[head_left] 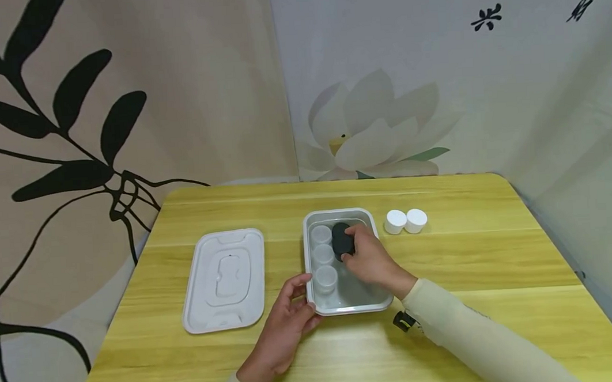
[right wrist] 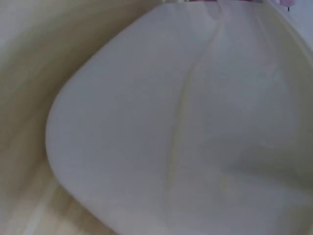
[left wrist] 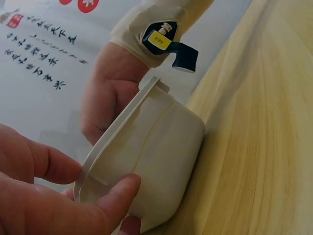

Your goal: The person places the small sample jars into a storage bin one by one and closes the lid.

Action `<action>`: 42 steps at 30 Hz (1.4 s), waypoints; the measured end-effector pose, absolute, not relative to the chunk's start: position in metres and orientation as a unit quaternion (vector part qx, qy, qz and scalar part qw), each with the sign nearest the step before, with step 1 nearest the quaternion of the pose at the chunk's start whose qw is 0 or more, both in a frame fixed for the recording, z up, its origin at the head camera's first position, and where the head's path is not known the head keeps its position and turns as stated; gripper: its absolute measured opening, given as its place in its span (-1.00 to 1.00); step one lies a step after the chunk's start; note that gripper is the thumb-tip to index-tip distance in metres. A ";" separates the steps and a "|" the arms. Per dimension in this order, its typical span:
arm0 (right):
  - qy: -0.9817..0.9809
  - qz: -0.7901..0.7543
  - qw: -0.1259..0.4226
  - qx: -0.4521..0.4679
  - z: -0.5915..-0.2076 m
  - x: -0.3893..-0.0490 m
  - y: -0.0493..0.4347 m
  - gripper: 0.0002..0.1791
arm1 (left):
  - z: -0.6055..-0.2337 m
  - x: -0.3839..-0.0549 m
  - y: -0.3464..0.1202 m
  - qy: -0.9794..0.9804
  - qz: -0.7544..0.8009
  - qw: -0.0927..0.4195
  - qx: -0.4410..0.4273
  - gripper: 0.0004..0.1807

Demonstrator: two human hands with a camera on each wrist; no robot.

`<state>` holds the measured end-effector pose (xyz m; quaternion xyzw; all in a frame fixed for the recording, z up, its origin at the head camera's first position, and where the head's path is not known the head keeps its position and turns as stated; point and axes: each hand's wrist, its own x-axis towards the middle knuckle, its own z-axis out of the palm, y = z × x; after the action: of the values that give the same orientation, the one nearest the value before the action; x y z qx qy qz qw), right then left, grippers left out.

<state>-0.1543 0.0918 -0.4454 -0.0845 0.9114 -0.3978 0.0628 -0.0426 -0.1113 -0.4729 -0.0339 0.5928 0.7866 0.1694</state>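
Observation:
In the head view, my right hand reaches into a grey-white rectangular plastic box and holds a black round piece between thumb and fingers. A second black round shape is right behind it. Along the left inside wall stand white round translucent jars, the nearest jar closest to me. My left hand holds the box's near left corner, its fingers at the rim. In the left wrist view, the left thumb presses the outer wall. The right wrist view shows mostly the box's outside wall.
A white lid lies flat on the wooden table, left of the box. Two white round jars, a left one and a right one, stand side by side to the box's right. Printed curtains hang behind the table.

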 end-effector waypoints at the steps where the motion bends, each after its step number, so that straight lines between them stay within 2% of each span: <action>1: 0.909 -0.403 0.067 -0.078 -0.446 -0.155 0.091 -0.40 | -0.473 -0.042 -0.111 0.593 0.786 0.169 -0.034 -0.38; 14: 0.886 -0.458 0.075 -0.008 -0.465 -0.154 0.080 -0.34 | -0.471 -0.042 -0.110 0.589 0.790 0.167 -0.039 -0.39; 19: 0.885 -0.461 0.065 -0.005 -0.469 -0.153 0.079 -0.33 | -0.470 -0.042 -0.110 0.586 0.792 0.168 -0.039 -0.40; 27: 0.862 -0.499 0.083 0.018 -0.470 -0.154 0.075 -0.33 | -0.467 -0.044 -0.110 0.588 0.792 0.162 -0.036 -0.40; 37: 0.854 -0.509 0.101 0.023 -0.455 -0.147 0.078 -0.27 | -0.469 -0.044 -0.110 0.585 0.793 0.168 -0.036 -0.41; 42: 0.845 -0.519 0.130 0.021 -0.441 -0.142 0.086 -0.23 | -0.470 -0.044 -0.110 0.583 0.794 0.170 -0.036 -0.41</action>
<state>-0.1424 0.0859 -0.4407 0.0205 0.8448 -0.5186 0.1304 -0.0437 -0.1105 -0.4699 -0.0361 0.5832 0.7936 0.1697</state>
